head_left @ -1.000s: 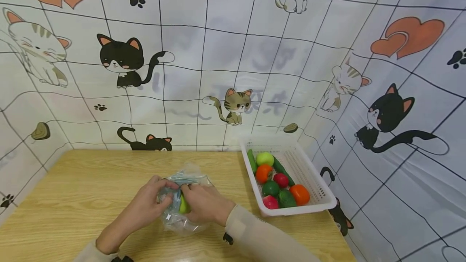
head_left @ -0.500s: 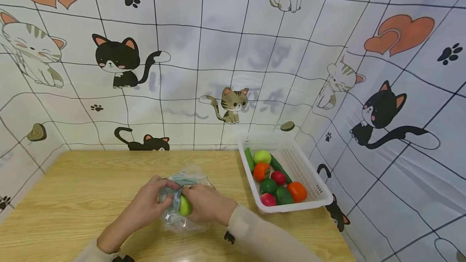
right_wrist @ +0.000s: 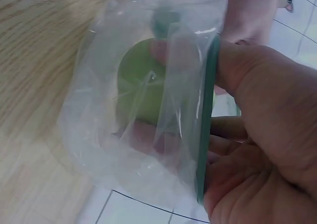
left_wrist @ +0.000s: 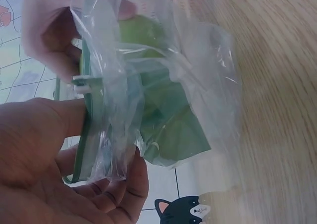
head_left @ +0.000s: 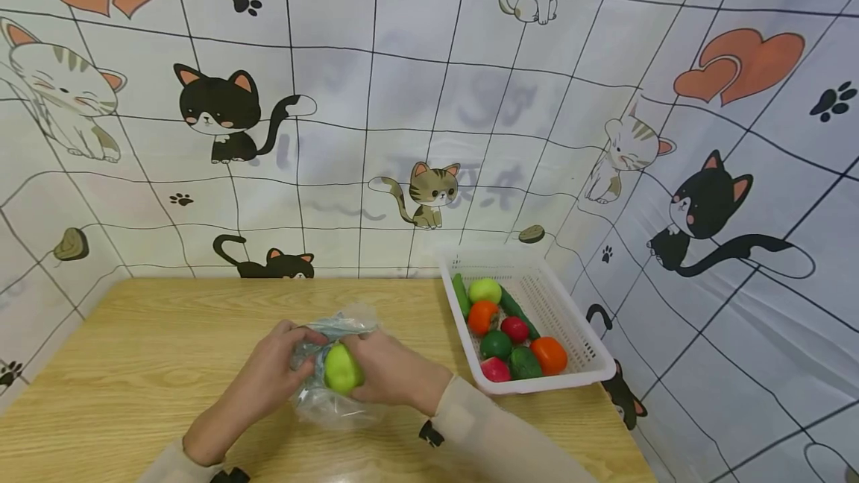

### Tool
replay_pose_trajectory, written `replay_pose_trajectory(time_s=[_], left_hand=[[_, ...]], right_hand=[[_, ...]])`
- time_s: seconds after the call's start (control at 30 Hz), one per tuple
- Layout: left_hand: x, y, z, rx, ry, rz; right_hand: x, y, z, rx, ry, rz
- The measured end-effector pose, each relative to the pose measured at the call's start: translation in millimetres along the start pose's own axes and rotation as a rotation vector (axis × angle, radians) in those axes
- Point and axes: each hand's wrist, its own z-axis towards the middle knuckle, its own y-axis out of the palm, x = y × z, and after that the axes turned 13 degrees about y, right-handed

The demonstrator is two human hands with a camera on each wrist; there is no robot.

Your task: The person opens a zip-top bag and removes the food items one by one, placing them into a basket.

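A clear plastic zip bag [right_wrist: 89,115] with a green edge strip stands over the wooden table between both hands. My left hand [head_left: 274,364] holds the bag's mouth at its left side, its thumb and fingers on the plastic. The right hand [head_left: 396,373] reaches through the mouth and grips a green apple [head_left: 343,369]. In the right wrist view, its fingertips [right_wrist: 148,135] show through the plastic around the apple. A green panel [left_wrist: 171,120] on the bag covers part of the apple in the left wrist view.
A white plastic basket [head_left: 587,378] stands at the table's right, holding a green apple [head_left: 485,291], a persimmon [head_left: 482,317], cucumbers and other produce. A cat-patterned cloth [head_left: 335,95] hangs behind and beside the wooden table [head_left: 154,334].
The right hand has shifted slightly right and the green apple has come further into view at the bag's mouth. My left hand keeps its hold on the bag.
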Motion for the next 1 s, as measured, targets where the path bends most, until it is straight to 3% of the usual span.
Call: replay_pose_trajectory(time_s=[0.4, 0.73, 1.0], left_hand=[[-2.3, -4.1, -1.0, 0.034, -0.027, 0.057], [-3.4, -7.2, -1.4, 0.149, 0.047, 0.102], [-5.8, -11.8, 0.0, 0.171, 0.041, 0.114]], right_hand=[[2.2, -18.9, -10.5, 0.030, 0.023, 0.204], [13.5, -37.1, -25.5, 0.094, -0.041, 0.339], [26.5, -55.8, -40.7, 0.105, -0.019, 0.441]])
